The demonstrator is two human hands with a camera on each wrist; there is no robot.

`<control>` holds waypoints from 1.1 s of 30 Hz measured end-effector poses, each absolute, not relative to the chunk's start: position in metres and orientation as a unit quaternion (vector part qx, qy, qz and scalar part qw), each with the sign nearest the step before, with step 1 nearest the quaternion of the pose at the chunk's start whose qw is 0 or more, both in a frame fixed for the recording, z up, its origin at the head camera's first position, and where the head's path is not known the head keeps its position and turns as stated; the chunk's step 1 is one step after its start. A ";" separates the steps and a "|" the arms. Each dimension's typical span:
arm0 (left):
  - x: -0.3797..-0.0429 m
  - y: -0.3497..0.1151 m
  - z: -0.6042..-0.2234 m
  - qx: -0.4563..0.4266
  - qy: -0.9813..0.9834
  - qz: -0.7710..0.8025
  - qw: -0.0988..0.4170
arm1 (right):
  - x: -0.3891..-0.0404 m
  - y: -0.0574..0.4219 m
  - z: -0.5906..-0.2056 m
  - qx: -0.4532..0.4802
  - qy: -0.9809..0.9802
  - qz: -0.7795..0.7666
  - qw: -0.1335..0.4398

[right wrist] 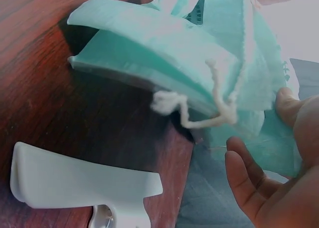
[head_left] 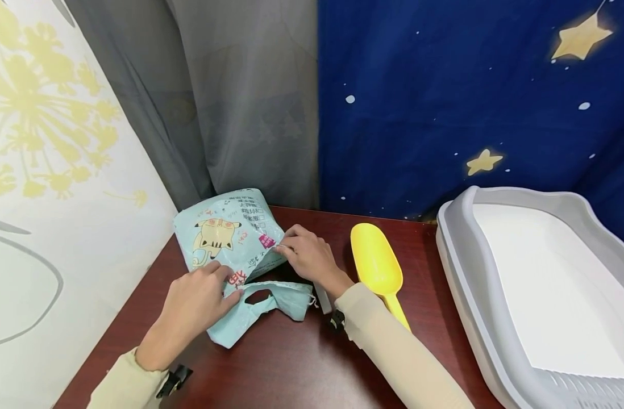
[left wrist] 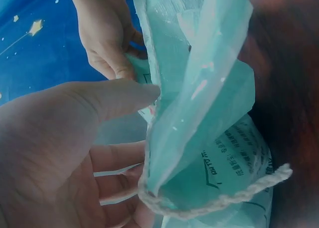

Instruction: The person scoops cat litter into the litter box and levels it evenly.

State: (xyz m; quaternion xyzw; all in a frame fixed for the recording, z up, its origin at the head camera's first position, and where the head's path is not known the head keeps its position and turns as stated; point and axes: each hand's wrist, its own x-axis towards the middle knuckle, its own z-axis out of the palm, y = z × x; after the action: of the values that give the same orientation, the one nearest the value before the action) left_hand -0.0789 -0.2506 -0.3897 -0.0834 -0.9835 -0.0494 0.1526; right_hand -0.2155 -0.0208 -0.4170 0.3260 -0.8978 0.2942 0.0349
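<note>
A light-blue plastic cat litter bag (head_left: pixel 250 216), printed with a cartoon cat, lies against the grey curtain. Its top strip (head_left: pixel 286 298), with an oval handle hole, hangs folded toward the table's front. My left hand (head_left: pixel 194 298) pinches the mouth edge at the left; in the left wrist view the thumb lies on the edge with fingers behind. At the right side of the mouth, my right hand (head_left: pixel 309 255) pinches the edge between thumb and fingers. A white string (right wrist: pixel 219 108) dangles from the strip. The bag's contents are hidden.
A yellow scoop (head_left: pixel 375 261) lies right of my right hand, partly under the forearm. Beside that wrist is a white clip (right wrist: pixel 75 178). At the right stands a grey-rimmed litter tray (head_left: pixel 465 272). A white patterned panel (head_left: pixel 61 227) borders the dark red table (head_left: pixel 271 369) at left.
</note>
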 end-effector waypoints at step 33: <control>-0.099 -0.251 -0.393 -0.155 -0.954 -0.070 0.247 | -0.218 -0.015 -0.411 0.329 -0.884 0.332 0.008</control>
State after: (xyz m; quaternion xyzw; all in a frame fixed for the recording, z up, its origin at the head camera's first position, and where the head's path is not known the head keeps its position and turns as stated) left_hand -0.0995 -0.2513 -0.3933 -0.1555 -0.9540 -0.0698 0.2468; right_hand -0.2180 -0.0153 -0.4109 0.3288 -0.8839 0.3324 0.0079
